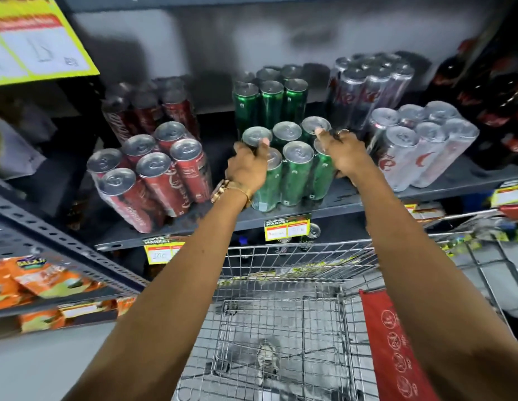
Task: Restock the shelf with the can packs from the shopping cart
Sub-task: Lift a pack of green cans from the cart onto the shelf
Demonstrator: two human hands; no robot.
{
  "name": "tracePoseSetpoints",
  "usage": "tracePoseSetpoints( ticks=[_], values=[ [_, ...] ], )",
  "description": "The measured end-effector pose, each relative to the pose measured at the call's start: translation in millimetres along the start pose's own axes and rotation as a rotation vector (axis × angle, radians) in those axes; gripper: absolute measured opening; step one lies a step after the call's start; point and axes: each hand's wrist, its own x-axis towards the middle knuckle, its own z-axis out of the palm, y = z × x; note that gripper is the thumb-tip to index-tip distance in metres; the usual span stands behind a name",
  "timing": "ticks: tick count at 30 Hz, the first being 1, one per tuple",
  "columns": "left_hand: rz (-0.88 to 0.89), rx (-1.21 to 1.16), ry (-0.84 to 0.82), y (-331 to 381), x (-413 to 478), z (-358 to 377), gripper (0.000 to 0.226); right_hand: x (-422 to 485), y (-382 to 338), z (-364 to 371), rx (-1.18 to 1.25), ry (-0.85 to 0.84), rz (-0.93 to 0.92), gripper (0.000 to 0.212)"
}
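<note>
A shrink-wrapped pack of green cans [296, 172] stands at the front of the dark shelf [333, 208]. My left hand [247, 166] grips its left side and my right hand [340, 153] grips its right side, thumbs over the can tops. Behind it stands a second green pack [270, 102]. To the left are a red can pack [149, 178] at the front and another red pack [153, 111] behind. On the right sit a silver can pack [422, 146] and a taller silver pack [370, 85] behind it. Below my arms is the wire shopping cart [281, 322], with no packs visible inside.
Dark bottles [501, 111] fill the shelf's far right. Yellow price tags [286, 227] hang on the shelf edge. Orange snack bags [34, 282] lie on a lower shelf at left. A yellow sign [34, 39] hangs at the upper left. A red flap [396, 342] hangs inside the cart.
</note>
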Motion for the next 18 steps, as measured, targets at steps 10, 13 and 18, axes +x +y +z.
tracePoseSetpoints(
  ticks=[10, 13, 18],
  values=[
    [0.01, -0.008, -0.034, -0.7, -0.7, -7.7, 0.062, -0.7, 6.5, 7.5, -0.071, 0.064, 0.033, 0.068],
    [0.019, -0.019, -0.019, 0.2, -3.6, -4.7, 0.062, 0.0, 5.6, 5.2, -0.071, 0.05, 0.033, 0.069],
    [0.01, -0.033, -0.037, 1.2, -4.9, -10.2, 0.064, -1.5, 4.1, 7.4, -0.085, 0.042, 0.055, 0.071]
  ],
)
